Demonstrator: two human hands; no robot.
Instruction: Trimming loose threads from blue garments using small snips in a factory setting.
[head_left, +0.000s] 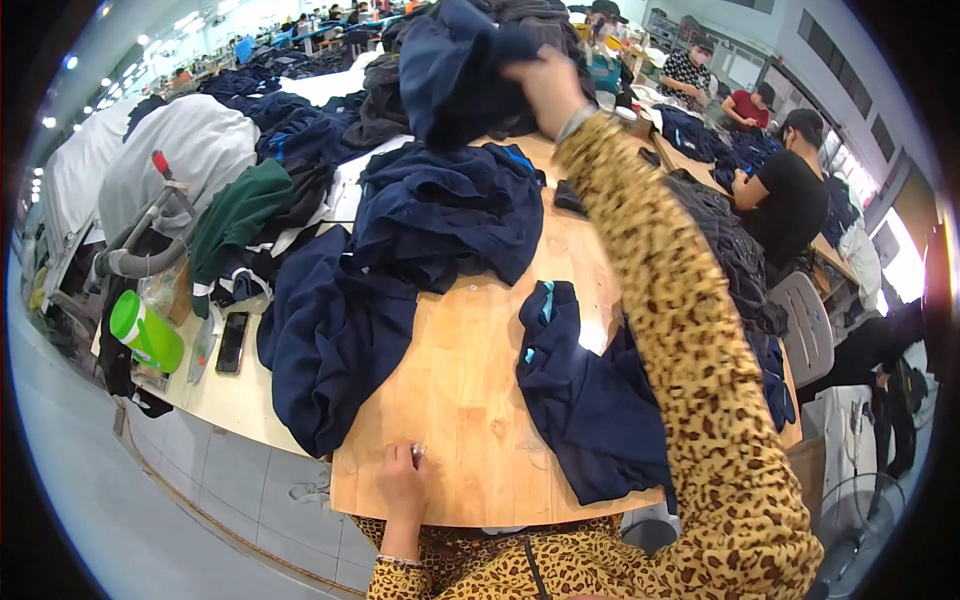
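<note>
At the near edge of the wooden table point(455, 400), my left hand point(402, 482) rests closed, with a small shiny metal thing point(418, 451) showing at its fingers; its kind is too small to make out. My right hand point(548, 92) is stretched far forward, its fingers closed on a dark navy garment point(455, 85) lifted over the table's far part. Below that garment lies a crumpled navy pile point(445, 215). Another navy garment point(340, 345) drapes over the left side. To the right, partly under my right arm, a navy garment with light blue bits point(590, 410) lies spread out.
A phone point(232, 343), a bright green cup point(147, 332) and a dark green cloth point(240, 222) are on the left, by a grey curved tube point(150, 240). Dark clothes point(715, 230) are heaped along the right. A co-worker in black point(790, 195) sits beyond, beside a grey chair point(802, 325).
</note>
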